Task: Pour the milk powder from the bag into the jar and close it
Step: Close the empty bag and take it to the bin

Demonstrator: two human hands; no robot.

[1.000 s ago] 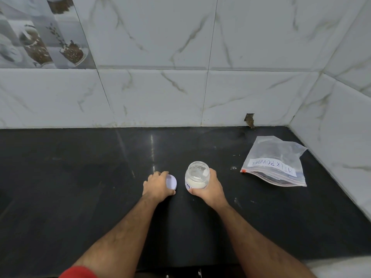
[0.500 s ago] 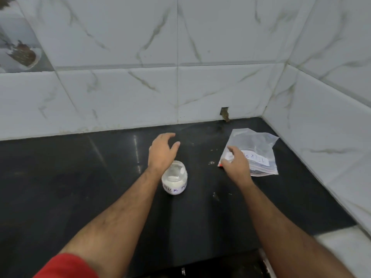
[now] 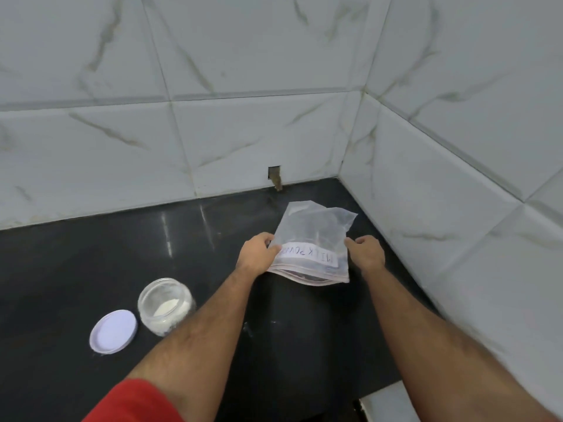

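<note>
A clear zip bag [image 3: 313, 236] with a white "MILK POWDER" label lies near the corner of the black counter [image 3: 76, 263]. My left hand [image 3: 259, 254] grips its left edge and my right hand [image 3: 367, 254] grips its right edge. The zip end faces me and looks slightly lifted. An open glass jar [image 3: 166, 304] with white powder at its bottom stands to the lower left, apart from both hands. Its white lid [image 3: 113, 331] lies flat on the counter just left of the jar.
White marble-look tiled walls [image 3: 457, 178] close the counter at the back and on the right. A small notch [image 3: 274, 175] is cut in the back wall behind the bag. The counter's front edge runs at the lower right.
Both hands have left the jar and lid and reached to the bag, now holding it on either side. The view has swung right, so jar and lid sit lower left.
</note>
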